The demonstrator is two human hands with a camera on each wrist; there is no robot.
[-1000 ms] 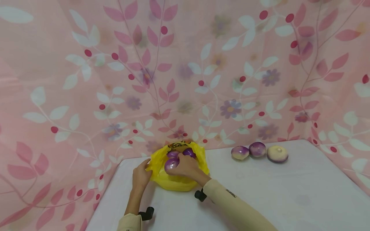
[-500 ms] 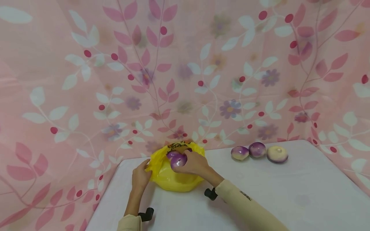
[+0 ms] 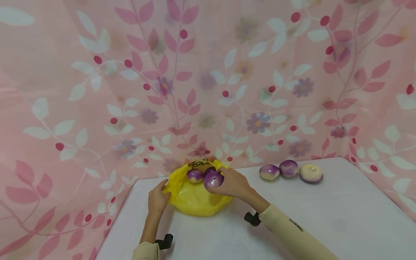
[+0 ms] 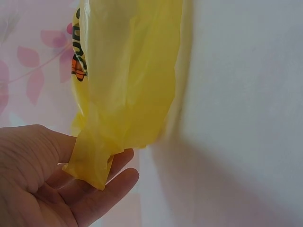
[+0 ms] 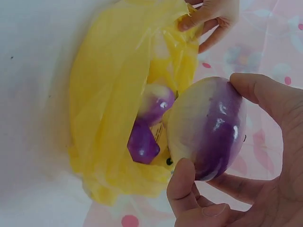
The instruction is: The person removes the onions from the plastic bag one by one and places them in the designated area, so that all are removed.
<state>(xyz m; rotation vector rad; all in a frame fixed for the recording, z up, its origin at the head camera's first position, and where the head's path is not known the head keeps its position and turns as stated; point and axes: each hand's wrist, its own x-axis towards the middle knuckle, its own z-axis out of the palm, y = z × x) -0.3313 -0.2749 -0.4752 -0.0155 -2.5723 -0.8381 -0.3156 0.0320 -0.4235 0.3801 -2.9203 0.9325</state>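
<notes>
A yellow plastic bag (image 3: 198, 208) lies on the table with its mouth spread wide. My left hand (image 3: 158, 198) pinches the bag's left edge, and in the left wrist view a gathered corner of the plastic (image 4: 92, 165) sits between thumb and fingers. At the bag's opening, my right hand (image 3: 236, 184) grips a purple-and-white turnip (image 5: 208, 127), thumb on one side and fingers on the other. Two more turnips show inside the bag: a paler one (image 5: 157, 103) and a deep purple one (image 5: 143, 142). The bag's right rim is partly hidden behind my right hand.
Toward the back right of the white table (image 3: 308, 216), three turnips stand in a row: one on the left (image 3: 269, 172), a darker one (image 3: 289, 168), and a mostly cream one (image 3: 311, 173). A pink floral cloth (image 3: 208, 108) hangs right behind the table.
My right hand has moved right with the turnip, from the middle of the bag's opening toward its right side, uncovering turnips inside. My left hand has stayed on the bag's edge.
</notes>
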